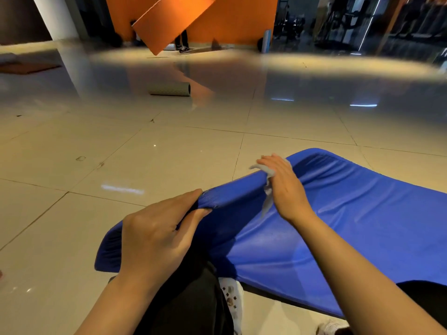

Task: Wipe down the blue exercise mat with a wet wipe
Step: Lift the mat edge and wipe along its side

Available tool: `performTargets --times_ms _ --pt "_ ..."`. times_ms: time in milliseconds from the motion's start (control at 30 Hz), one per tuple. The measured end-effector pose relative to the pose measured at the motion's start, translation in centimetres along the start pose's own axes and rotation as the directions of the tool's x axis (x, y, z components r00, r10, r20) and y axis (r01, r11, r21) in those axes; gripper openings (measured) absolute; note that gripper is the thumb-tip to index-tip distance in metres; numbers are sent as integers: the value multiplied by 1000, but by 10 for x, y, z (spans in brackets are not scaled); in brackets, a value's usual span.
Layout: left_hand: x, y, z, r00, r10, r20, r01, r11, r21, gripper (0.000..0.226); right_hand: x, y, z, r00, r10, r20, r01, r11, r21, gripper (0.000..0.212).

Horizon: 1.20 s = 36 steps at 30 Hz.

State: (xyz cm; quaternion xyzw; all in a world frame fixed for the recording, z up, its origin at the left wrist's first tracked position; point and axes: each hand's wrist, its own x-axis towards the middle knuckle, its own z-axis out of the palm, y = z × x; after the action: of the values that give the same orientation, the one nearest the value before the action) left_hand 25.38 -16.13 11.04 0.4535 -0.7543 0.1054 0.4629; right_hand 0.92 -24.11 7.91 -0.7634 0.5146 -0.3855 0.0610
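Observation:
The blue exercise mat [350,213] lies across my lap and the floor, its left edge lifted and curled upward. My left hand [154,235] grips that raised edge, thumb on the inner side and fingers on the outer. My right hand [283,184] holds a crumpled grey-white wet wipe [267,189] and presses it against the raised edge farther along. A tail of the wipe hangs down over the mat's surface.
Glossy beige floor tiles [145,165] stretch ahead. A rolled grey mat [169,89] lies farther out. At the back a person holds up an orange mat [171,20] before an orange wall. My dark trousers [191,298] and white shoes [232,298] sit under the mat.

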Motion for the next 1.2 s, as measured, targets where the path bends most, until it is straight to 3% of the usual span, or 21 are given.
performTargets --times_ms 100,200,267,400,433,500,567,600,633,767,833,867,933,1000,1100,1200 --pt "0 -2 -3 1000 -30 -4 30 999 -16 30 1 16 5 996 88 -18 -88 996 12 53" --pt "3 -4 -1 998 -57 -16 57 998 -26 30 11 6 28 992 127 10 -128 989 77 45" --pt "4 -3 -1 999 -46 -9 46 999 -13 28 10 -34 37 999 30 -17 -26 986 167 32" --pt "7 -2 -4 991 -119 -61 113 989 -90 28 2 -85 28 999 -50 -20 54 954 296 52" --pt "7 -2 -4 989 -130 -74 123 988 -91 28 6 -78 26 997 -83 -4 82 968 238 45" --pt "7 -3 -6 986 -130 -102 124 990 -63 27 21 -39 23 998 -64 30 62 996 62 12" --pt "4 -4 -7 983 -129 -132 125 992 -37 26 29 -1 10 988 39 147 -18 990 -143 55" --pt "4 -5 -8 980 -133 -145 129 991 -36 26 31 13 3 973 95 210 -52 978 -201 69" --pt "3 -6 -9 977 -146 -154 141 989 -45 26 31 22 -1 978 93 186 -44 967 -251 71" --pt "6 -14 -9 960 -240 -142 227 969 -100 23 38 14 4 986 117 122 -76 952 -297 9" --pt "5 -20 -9 960 -264 -95 258 963 -77 27 35 12 11 973 161 163 -94 929 -358 24" --pt "5 -22 -10 965 -256 -63 253 966 -45 30 31 14 16 974 179 140 -126 937 -326 18" --pt "5 -23 -10 983 -182 -15 183 982 41 35 21 27 24 976 195 94 -170 959 -227 19" --pt "8 -17 -7 999 -17 27 14 992 127 39 17 40 33 975 216 59 -202 963 -178 18" --pt "16 1 9 958 221 183 -259 940 221 44 13 32 40 970 241 -4 -241 968 -70 24" --pt "24 10 41 912 252 324 -359 874 329 38 8 -1 33 978 206 -27 -204 978 47 36"
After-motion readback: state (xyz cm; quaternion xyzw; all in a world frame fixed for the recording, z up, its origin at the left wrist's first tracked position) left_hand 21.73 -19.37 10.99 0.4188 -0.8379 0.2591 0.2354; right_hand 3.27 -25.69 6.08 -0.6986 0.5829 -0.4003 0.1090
